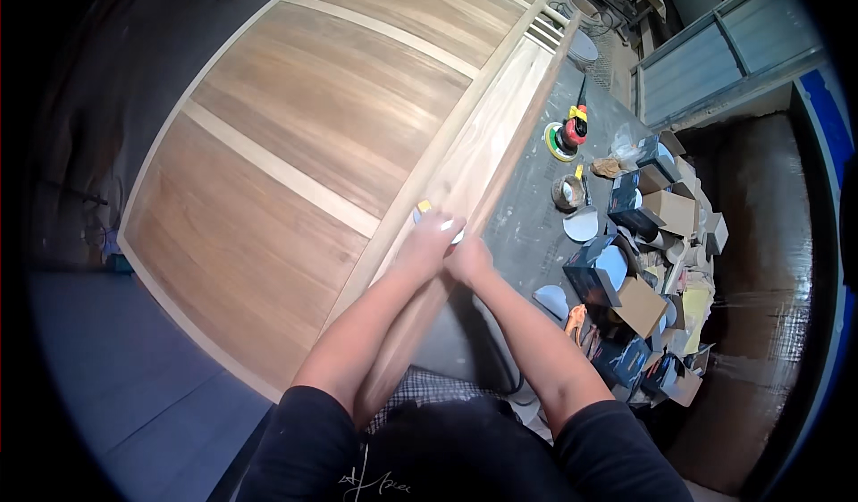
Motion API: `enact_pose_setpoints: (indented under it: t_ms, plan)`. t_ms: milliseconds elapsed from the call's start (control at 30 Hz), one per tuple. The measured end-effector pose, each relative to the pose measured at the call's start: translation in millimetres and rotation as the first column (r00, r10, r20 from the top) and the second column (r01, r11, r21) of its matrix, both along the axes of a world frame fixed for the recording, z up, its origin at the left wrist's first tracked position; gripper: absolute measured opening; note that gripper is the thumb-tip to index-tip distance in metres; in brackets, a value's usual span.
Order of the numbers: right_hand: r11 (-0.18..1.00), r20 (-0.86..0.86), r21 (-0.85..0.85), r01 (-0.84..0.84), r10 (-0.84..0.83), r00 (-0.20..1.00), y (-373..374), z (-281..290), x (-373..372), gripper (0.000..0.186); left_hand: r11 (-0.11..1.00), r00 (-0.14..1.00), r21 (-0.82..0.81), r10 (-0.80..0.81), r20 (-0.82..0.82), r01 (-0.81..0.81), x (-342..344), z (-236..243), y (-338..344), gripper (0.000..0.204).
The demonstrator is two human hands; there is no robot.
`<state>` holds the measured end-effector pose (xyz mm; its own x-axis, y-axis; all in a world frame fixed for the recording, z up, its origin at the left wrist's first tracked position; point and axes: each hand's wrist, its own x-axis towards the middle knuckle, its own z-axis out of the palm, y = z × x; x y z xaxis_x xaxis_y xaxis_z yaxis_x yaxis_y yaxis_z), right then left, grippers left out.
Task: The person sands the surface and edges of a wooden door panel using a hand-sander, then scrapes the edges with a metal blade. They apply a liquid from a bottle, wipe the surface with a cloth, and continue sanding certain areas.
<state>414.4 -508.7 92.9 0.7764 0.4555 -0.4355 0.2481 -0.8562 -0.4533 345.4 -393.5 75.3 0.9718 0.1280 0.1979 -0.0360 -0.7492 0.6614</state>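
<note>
Both my hands meet on the pale wooden rail along the right edge of the large wooden panel (313, 171). My left hand (427, 241) is closed over a small white piece (458, 235) that looks like a sanding disc. A bit of yellow and white (423, 208) sticks out past its fingers; whether it belongs to the same piece I cannot tell. My right hand (470, 261) is closed right beside the left, at the rail's darker outer edge (500, 194), with its fingers against the white piece. Most of what lies under the fingers is hidden.
On the grey tabletop (523, 234) to the right stand a red and black orbital sander (572, 133), a round tin (567, 193) and loose sanding discs (581, 224). Several opened boxes (670, 212) crowd its right side. An orange-handled tool (576, 321) lies nearer me.
</note>
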Motion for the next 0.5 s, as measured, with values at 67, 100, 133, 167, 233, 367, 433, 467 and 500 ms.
enact_pose_setpoints:
  t_ms: [67, 100, 133, 167, 233, 367, 433, 467, 500]
  plan:
    - [0.999, 0.011, 0.029, -0.014, 0.014, 1.000, -13.4, -15.0, -23.2, 0.028, 1.000, 0.999, -0.023, -0.013, -0.040, 0.012, -24.7, 4.3, -7.5, 0.051]
    - [0.999, -0.014, -0.030, -0.014, 0.014, 1.000, -13.7, -15.9, -37.2, 0.027, 1.000, 1.000, -0.025, 0.002, -0.026, -0.003, -39.4, 2.3, -9.0, 0.050]
    - [0.996, -0.039, -0.089, -0.015, 0.012, 0.999, -13.2, -14.1, -51.3, 0.027, 1.000, 1.000, -0.027, 0.016, -0.013, -0.017, -54.2, 0.4, -10.9, 0.049]
    - [0.998, -0.013, 0.056, -0.012, 0.013, 1.000, -18.6, -17.9, -66.4, 0.029, 0.999, 0.999, -0.023, 0.033, -0.003, -0.033, -69.7, -1.4, -14.3, 0.049]
    - [0.997, -0.038, 0.024, -0.075, 0.076, 0.996, -25.0, -21.4, -88.6, 0.028, 0.997, 0.997, 0.021, 0.073, 0.033, -0.074, -96.4, -6.5, -21.3, 0.049]
    - [0.991, -0.051, 0.040, -0.126, 0.128, 0.990, -39.7, -23.4, -128.5, 0.029, 0.992, 0.992, 0.012, 0.125, -0.014, -0.125, -143.9, -6.9, -36.4, 0.055]
    - [0.991, -0.052, 0.057, -0.122, 0.125, 0.991, -41.3, -13.3, -149.3, 0.029, 0.990, 0.990, 0.012, 0.143, -0.011, -0.142, -165.2, -3.7, -43.3, 0.056]
    - [0.983, -0.064, -0.007, -0.184, 0.183, 0.981, -43.3, -14.8, -154.5, 0.028, 0.985, 0.984, 0.002, 0.173, -0.040, -0.173, -173.7, -4.9, -47.9, 0.054]
    - [0.982, -0.073, 0.001, -0.189, 0.188, 0.979, -44.9, -15.2, -161.2, 0.027, 0.980, 0.977, -0.007, 0.200, -0.069, -0.200, -181.4, -3.6, -52.3, 0.053]
